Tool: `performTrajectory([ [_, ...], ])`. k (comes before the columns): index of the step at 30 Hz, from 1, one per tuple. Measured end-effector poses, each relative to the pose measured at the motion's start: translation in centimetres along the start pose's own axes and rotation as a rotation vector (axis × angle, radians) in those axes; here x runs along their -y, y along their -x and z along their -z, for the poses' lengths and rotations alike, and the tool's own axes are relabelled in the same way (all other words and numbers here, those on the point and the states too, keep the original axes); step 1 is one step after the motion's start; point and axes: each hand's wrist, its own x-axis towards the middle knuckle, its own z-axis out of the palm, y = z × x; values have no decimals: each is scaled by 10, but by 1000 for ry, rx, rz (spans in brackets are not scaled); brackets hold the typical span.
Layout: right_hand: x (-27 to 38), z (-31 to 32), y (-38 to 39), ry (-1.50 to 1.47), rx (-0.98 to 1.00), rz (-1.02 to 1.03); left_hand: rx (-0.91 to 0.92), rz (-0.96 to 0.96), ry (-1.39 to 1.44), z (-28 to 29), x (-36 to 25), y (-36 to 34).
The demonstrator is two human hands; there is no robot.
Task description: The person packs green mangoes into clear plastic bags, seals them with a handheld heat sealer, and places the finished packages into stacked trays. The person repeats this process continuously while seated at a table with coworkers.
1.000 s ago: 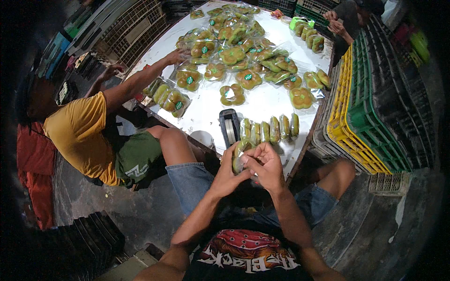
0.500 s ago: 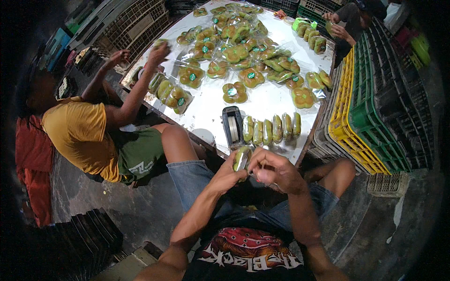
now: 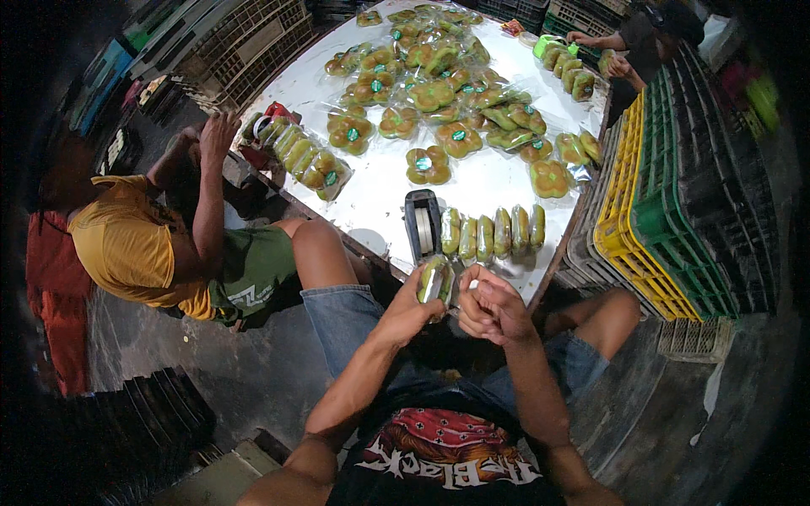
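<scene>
My left hand (image 3: 407,314) is closed around a clear-plastic-wrapped pack of green-orange fruit (image 3: 435,280), held upright over the table's near edge. Close beside it, my right hand (image 3: 496,310) has its fingers curled together by the loose side of the wrapper. A small pale bit shows at its fingertips, too small to name. Just beyond the pack stands a dark tape dispenser (image 3: 423,226) with a pale roll. To its right, several wrapped fruit packs (image 3: 485,236) stand on edge in a row.
Bagged fruit packs (image 3: 430,93) with green stickers lie heaped across the white table (image 3: 371,190). A co-worker in a yellow shirt (image 3: 135,236) sits at left beside another row of packs (image 3: 304,158). Another person's hand (image 3: 620,66) is at far right. Stacked crates (image 3: 658,202) border the right side.
My right hand has turned, and its fingers have curled in closer. The pack stays in my left hand. The yellow-shirted co-worker's raised hand has drawn back from the table, and a red object there now shows.
</scene>
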Motion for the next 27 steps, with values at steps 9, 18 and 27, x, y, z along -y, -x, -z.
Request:
performTrajectory([
  [9, -93, 122, -56, 1285, -810, 392, -233, -72, 159, 37, -16, -2],
  [18, -73, 70, -56, 983, -739, 213, -238, -68, 116, 45, -11, 6],
  [27, -25, 61, -21, 1092, -470, 71, -128, -54, -36, 19, -16, 0],
])
